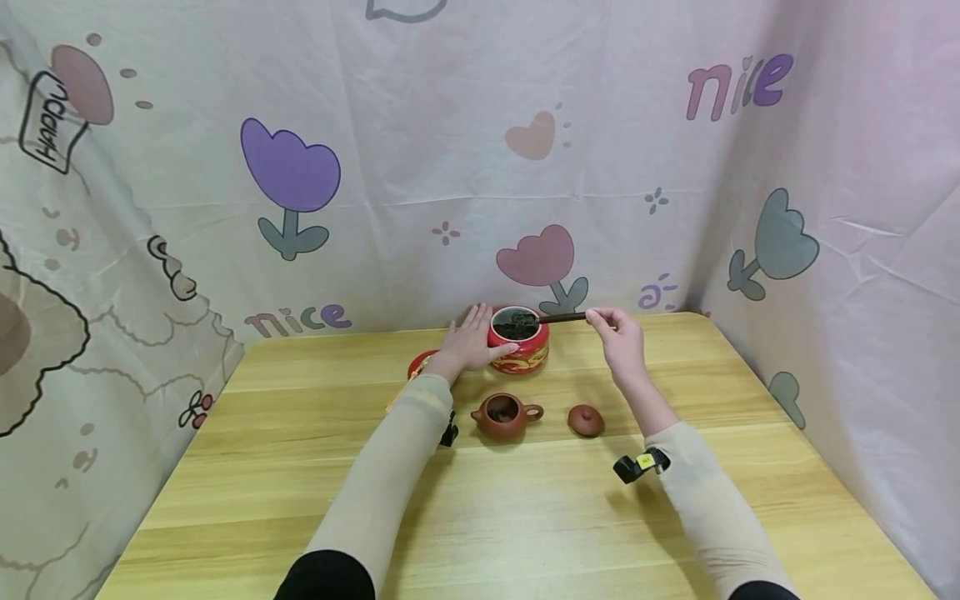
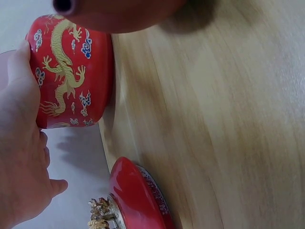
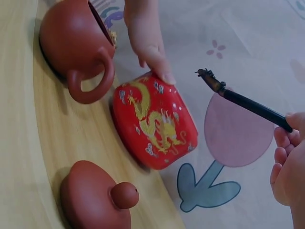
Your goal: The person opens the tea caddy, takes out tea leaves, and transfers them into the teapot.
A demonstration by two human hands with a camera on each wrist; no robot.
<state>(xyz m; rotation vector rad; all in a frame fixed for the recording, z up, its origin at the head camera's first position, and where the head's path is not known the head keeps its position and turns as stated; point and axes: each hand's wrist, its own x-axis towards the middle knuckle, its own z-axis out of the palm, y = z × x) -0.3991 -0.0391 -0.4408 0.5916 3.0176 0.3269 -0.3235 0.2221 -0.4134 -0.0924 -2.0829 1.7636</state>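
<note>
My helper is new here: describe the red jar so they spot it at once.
Look across the wooden table to its far edge, just beyond the brown teapot. There stands the red jar, the left hand against it. Unlike the plain teapot, it bears a golden dragon.

Pale yellow wooden table (image 1: pixel 555 533), left-to-right grain. Near far edge: red jar (image 1: pixel 519 364), upright, gold dragon on side. To left, apart from jar: red jar lid (image 2: pixel 136 188), rim down, gold knob up, partly hidden in head view. On near side of jar: reddish-brown teapot (image 1: pixel 501 427), uncovered, spout left, handle right. Right of teapot, not touching: matching teapot lid (image 1: pixel 586 422), knob up.
</note>
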